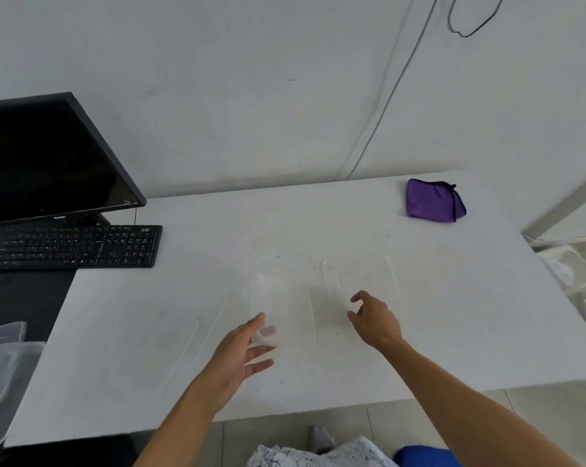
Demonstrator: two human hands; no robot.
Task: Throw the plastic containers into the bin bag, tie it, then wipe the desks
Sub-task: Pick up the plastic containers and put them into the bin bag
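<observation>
On desk [143, 332], seemingly clear plastic containers [280, 298].

L grip [242, 352] out fwd, fingers [262, 364] splayed straight; R grip [376, 318] loosely curled (thumb & forefinger apart).

We see soft, even, fairly bright light leaving only faint shadows on the white desk [217, 237], whose pale top nearly swallows the clear containers [359, 281] in front of the purple pouch [434, 201], while lines far left of the pouch bow and smear.
</observation>
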